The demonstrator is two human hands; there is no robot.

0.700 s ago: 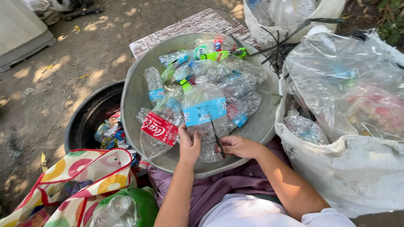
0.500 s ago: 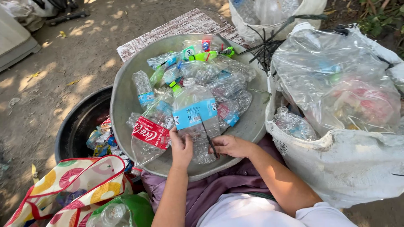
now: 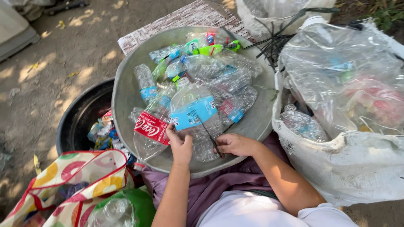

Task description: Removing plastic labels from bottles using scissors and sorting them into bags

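Observation:
A big clear plastic bottle (image 3: 194, 115) with a blue label lies at the front of a wide grey metal basin (image 3: 126, 90) full of several empty bottles. My left hand (image 3: 180, 145) grips its lower body. My right hand (image 3: 235, 144) holds a thin dark blade (image 3: 208, 134) that points up onto the blue label. Just left of my left hand lies a clear bottle with a red label (image 3: 150, 127).
A black tub (image 3: 78, 120) holding torn labels sits left of the basin. A colourful patterned bag (image 3: 63, 189) with bottles is at lower left. Large clear and white sacks of bottles (image 3: 345, 105) stand at right. Dirt ground lies beyond.
The camera view shifted slightly, so the basin sits a little lower in the picture. Both hands stay on the blue-labelled bottle, with the blade against its label.

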